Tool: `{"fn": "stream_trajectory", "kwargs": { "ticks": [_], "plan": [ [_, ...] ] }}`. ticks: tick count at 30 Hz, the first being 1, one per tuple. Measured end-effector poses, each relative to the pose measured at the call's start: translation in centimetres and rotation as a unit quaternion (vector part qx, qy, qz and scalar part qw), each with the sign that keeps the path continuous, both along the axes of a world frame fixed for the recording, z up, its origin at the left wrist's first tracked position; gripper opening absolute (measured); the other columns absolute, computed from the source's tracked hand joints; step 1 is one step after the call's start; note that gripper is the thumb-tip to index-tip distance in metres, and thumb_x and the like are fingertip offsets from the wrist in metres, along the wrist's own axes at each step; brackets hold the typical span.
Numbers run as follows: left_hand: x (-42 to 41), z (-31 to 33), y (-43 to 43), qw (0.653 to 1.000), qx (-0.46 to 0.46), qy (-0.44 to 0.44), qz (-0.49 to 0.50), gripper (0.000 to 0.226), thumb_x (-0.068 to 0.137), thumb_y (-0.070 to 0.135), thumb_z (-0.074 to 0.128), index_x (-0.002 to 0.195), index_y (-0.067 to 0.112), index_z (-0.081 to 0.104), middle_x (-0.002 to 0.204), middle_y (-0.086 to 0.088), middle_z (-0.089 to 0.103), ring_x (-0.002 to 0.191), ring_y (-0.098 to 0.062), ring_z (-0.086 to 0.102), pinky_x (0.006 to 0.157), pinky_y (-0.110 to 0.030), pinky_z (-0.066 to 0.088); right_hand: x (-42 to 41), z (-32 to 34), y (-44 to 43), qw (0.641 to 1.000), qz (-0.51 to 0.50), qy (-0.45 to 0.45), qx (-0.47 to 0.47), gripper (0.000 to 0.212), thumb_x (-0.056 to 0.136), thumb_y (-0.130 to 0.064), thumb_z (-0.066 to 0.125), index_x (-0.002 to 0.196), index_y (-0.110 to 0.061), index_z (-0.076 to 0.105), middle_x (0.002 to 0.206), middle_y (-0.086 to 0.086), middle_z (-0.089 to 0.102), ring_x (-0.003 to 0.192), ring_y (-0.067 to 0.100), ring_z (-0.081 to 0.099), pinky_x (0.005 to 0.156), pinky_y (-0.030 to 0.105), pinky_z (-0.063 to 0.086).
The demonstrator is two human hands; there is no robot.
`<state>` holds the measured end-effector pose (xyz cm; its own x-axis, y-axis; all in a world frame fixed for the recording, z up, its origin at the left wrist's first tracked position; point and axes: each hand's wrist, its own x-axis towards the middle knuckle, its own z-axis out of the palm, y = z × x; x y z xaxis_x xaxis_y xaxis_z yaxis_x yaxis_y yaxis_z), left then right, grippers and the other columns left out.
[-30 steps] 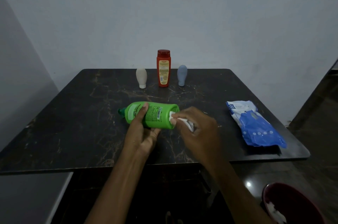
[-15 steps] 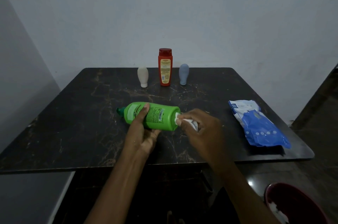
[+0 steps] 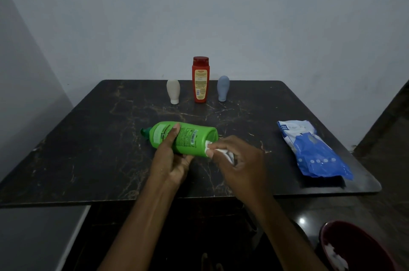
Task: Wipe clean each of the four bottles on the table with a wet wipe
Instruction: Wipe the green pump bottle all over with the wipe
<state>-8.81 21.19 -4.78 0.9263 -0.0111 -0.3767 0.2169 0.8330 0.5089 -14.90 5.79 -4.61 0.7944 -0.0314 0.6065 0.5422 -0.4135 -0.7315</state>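
Over the front middle of the dark marbled surface (image 3: 88, 160), holds a green bottle (image 3: 194, 135) on its side in the left grip (image 3: 170, 164), with the green cap (image 3: 145, 131) pointing left, the thumb laid across the label and the fingers curled beneath the body; cannot tell whether the bottle rests on the surface or hangs just above it. Pinches a crumpled white wet wipe (image 3: 222, 151) in the right grip (image 3: 239, 160), closed around it, and presses the wipe against the bottle's base end. Faces, near the far edge, a row of three upright bottles standing apart from one another: cream bottle (image 3: 173, 91) on its cap at left, taller red bottle (image 3: 200, 80) in the middle, grey-blue bottle (image 3: 223, 88) on its cap at right. Has, flat on the right side of the surface and well apart from the bottles, a blue and white wipe pack (image 3: 314, 151). Shows, below the right front corner, a dark red bin (image 3: 354, 239) with something white and crumpled inside.
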Motion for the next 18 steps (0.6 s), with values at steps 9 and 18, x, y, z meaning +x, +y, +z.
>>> {"fn": "stream_trajectory", "kwargs": {
  "ticks": [9, 18],
  "plan": [
    [-0.1, -1.1, 0.1, 1.0, 0.026, 0.005, -0.013, 0.042, 0.089, 0.012, 0.073, 0.128, 0.005, 0.06, 0.106, -0.017, 0.077, 0.104, -0.03, 0.073, 0.075, -0.053, 0.063, -0.1, -1.5, -0.4, 0.998, -0.019, 0.055, 0.034, 0.006, 0.083, -0.015, 0.076, 0.086, -0.019, 0.073, 0.08, -0.011, 0.069, 0.07, 0.009, 0.065, 0.057, 0.015, 0.048],
    [0.2, -1.3, 0.2, 0.999, 0.044, 0.016, -0.01, 0.045, 0.088, 0.011, 0.075, 0.129, 0.007, 0.06, 0.107, -0.015, 0.077, 0.104, -0.03, 0.073, 0.076, -0.054, 0.063, 0.6, -2.0, -0.7, 0.994, -0.049, 0.078, 0.055, 0.01, 0.083, -0.015, 0.075, 0.082, -0.021, 0.067, 0.082, -0.01, 0.065, 0.076, 0.009, 0.063, 0.062, 0.019, 0.049]
  ]
}}
